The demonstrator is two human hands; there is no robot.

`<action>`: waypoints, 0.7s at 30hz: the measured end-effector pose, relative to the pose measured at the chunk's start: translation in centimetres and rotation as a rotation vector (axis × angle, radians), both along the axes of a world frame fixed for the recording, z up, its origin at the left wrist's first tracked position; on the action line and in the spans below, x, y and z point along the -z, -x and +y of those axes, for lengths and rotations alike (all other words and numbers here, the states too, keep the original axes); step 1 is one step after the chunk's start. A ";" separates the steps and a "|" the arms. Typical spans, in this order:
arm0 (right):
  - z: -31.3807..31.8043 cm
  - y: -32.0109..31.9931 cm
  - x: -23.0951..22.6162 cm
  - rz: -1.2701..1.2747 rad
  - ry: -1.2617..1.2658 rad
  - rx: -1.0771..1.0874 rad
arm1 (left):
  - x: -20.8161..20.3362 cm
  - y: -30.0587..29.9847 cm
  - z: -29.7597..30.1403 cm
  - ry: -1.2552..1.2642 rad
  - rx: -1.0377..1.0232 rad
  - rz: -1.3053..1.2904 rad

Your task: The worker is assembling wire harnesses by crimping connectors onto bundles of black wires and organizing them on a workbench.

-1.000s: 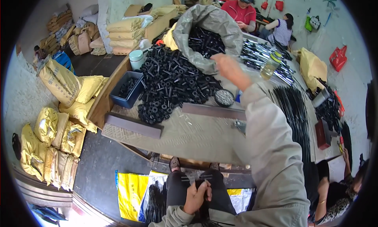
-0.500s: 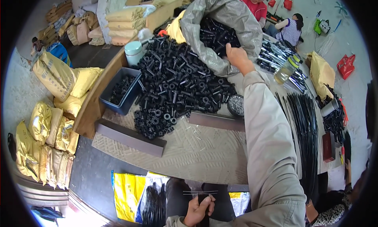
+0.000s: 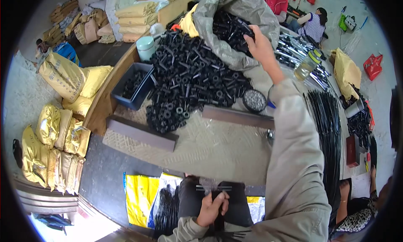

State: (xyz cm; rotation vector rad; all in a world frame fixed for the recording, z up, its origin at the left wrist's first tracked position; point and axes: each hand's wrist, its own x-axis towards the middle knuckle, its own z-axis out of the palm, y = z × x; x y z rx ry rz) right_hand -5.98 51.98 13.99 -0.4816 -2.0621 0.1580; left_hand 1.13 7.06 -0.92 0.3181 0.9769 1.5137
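My right hand [image 3: 263,49] is closed at the right side of the mouth of a grey woven sack [image 3: 205,21], its fingertips on a black plastic piece [image 3: 247,31]. More black pieces fill the sack. Low over my lap, my left hand [image 3: 213,207] grips a dark, narrow, comb-like piece [image 3: 218,196]; several thin metal rods [image 3: 214,188] lie crosswise at its upper end. The lower part of that piece is hidden against my dark trousers. A large heap of black bolt-shaped parts and rings [image 3: 193,78] spreads over the table before the sack.
Two brown bars [image 3: 140,133] [image 3: 237,117] edge the heap. A blue bin [image 3: 132,101], a mint-coloured canister [image 3: 145,49] and a round tin of small bits [image 3: 254,100] stand beside it. Long black rods [image 3: 325,124] lie at right, near a bottle [image 3: 303,70]. Other people sit beyond the table and at lower right.
My right hand has lifted a little and shifted right at the sack's mouth, and a black piece now shows at its fingertips. My left hand keeps its grip. The whole view has shifted slightly.
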 end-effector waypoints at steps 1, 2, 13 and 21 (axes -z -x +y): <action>-2.8 -0.6 -0.3 -0.108 -0.064 -0.124 | 0.2 0.1 -0.3 0.013 -0.014 -0.007; -6.1 -1.6 0.0 -0.213 -0.129 -0.249 | 0.4 0.1 -0.6 0.009 -0.028 -0.006; -17.8 -8.6 4.2 -1.095 -0.072 0.011 | -1.8 -2.5 -3.1 -0.075 -0.063 0.037; -16.9 -7.2 5.6 -0.421 0.294 -0.109 | -2.3 -2.9 -4.0 -0.095 -0.078 0.057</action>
